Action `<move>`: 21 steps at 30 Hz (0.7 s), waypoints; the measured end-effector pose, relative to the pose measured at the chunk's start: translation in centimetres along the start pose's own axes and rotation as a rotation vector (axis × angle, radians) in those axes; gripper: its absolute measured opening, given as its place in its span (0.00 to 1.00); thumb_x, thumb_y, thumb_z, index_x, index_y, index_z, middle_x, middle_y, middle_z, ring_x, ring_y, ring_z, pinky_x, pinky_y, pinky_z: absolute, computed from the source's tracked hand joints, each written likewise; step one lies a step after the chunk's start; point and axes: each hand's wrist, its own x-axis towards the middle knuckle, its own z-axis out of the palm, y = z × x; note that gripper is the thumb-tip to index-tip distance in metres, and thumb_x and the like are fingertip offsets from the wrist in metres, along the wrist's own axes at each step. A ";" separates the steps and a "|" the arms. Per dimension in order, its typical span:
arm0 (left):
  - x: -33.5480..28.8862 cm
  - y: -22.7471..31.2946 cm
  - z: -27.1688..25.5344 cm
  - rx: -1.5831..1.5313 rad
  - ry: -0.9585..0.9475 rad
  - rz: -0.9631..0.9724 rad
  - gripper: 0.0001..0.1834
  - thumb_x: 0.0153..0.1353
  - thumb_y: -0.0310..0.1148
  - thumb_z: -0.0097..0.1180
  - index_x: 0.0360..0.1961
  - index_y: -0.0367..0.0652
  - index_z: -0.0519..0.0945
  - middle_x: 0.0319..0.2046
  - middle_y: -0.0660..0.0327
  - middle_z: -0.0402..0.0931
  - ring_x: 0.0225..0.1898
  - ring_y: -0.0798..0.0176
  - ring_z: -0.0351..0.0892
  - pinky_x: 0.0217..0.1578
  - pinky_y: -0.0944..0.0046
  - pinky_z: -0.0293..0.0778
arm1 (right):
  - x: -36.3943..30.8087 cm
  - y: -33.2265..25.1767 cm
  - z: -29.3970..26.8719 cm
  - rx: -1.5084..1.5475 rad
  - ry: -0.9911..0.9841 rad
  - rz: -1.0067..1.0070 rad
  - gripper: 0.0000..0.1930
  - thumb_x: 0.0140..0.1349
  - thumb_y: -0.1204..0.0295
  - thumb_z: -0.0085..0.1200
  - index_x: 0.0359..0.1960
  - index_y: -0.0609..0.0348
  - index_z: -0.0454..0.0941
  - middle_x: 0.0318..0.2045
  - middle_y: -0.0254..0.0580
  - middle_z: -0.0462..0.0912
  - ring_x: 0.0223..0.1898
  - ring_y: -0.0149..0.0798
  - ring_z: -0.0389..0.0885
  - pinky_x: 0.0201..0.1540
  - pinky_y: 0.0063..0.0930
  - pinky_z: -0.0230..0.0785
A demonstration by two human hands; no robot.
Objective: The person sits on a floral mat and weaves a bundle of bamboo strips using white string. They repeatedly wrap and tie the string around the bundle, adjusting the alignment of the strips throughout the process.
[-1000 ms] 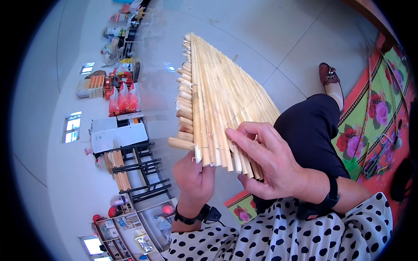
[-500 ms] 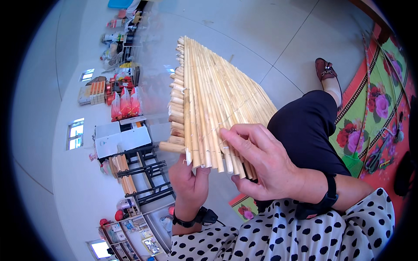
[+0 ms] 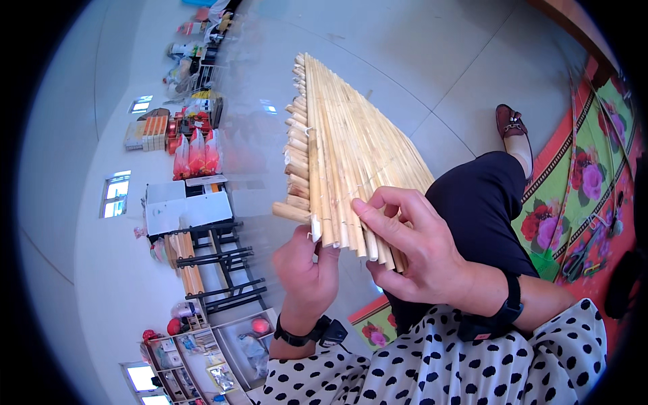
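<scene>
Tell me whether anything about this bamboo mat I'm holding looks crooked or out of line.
Yes. On the pale woven mat of bamboo slats, the slat ends along its left edge are staggered, and one short stick juts out sideways near the left hand. The right hand pinches the lower edge.

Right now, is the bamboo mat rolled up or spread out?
Spread out: the bamboo mat fans flat, slats side by side, held at its near end by the left hand and right hand.

Matt pale wooden stick mat (image 3: 351,155)
</scene>
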 end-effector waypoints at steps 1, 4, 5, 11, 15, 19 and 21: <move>0.0 -0.2 0.1 0.011 0.005 0.002 0.07 0.60 0.23 0.60 0.38 0.32 0.79 0.24 0.52 0.80 0.21 0.58 0.81 0.24 0.65 0.73 | 0.0 0.1 0.1 -0.006 0.000 0.003 0.39 0.40 0.77 0.60 0.62 0.59 0.73 0.49 0.47 0.71 0.41 0.47 0.74 0.45 0.37 0.72; 0.1 0.3 0.3 0.021 0.020 0.008 0.07 0.59 0.22 0.60 0.38 0.32 0.79 0.23 0.52 0.79 0.20 0.55 0.80 0.24 0.63 0.73 | 0.0 0.0 0.2 -0.047 0.016 -0.025 0.39 0.40 0.76 0.61 0.62 0.60 0.73 0.49 0.49 0.72 0.41 0.48 0.75 0.45 0.37 0.72; 0.2 0.3 0.3 0.040 0.014 0.030 0.06 0.59 0.22 0.60 0.38 0.32 0.79 0.23 0.52 0.79 0.20 0.55 0.80 0.24 0.63 0.73 | 0.0 0.0 0.3 -0.051 0.011 -0.027 0.39 0.40 0.76 0.61 0.62 0.60 0.73 0.49 0.49 0.72 0.41 0.48 0.75 0.45 0.37 0.72; 0.2 2.1 1.0 -0.162 0.058 -0.162 0.10 0.61 0.20 0.57 0.44 0.32 0.75 0.26 0.53 0.82 0.26 0.59 0.85 0.27 0.65 0.77 | -0.1 -0.4 0.4 -0.078 0.001 -0.030 0.39 0.41 0.75 0.62 0.62 0.61 0.72 0.49 0.51 0.72 0.43 0.49 0.75 0.46 0.38 0.72; -0.1 2.1 1.9 -0.265 0.125 -0.179 0.10 0.63 0.18 0.53 0.45 0.32 0.72 0.27 0.56 0.83 0.28 0.63 0.86 0.30 0.66 0.79 | -0.1 0.0 0.5 -0.106 0.002 -0.047 0.38 0.41 0.76 0.61 0.62 0.62 0.71 0.49 0.51 0.72 0.45 0.51 0.75 0.48 0.38 0.72; -0.5 1.8 1.9 -0.152 0.122 -0.087 0.06 0.63 0.18 0.51 0.42 0.32 0.73 0.25 0.55 0.82 0.26 0.62 0.86 0.28 0.66 0.78 | -0.3 -0.2 0.5 -0.108 0.004 -0.031 0.37 0.42 0.78 0.60 0.62 0.61 0.71 0.49 0.52 0.72 0.48 0.52 0.75 0.50 0.37 0.73; -0.5 1.4 1.8 -0.053 0.108 -0.022 0.05 0.64 0.18 0.51 0.40 0.33 0.73 0.25 0.55 0.81 0.25 0.62 0.85 0.27 0.66 0.77 | -0.2 -0.4 0.5 -0.105 -0.002 -0.027 0.37 0.42 0.78 0.60 0.62 0.61 0.71 0.49 0.52 0.72 0.48 0.51 0.75 0.49 0.38 0.73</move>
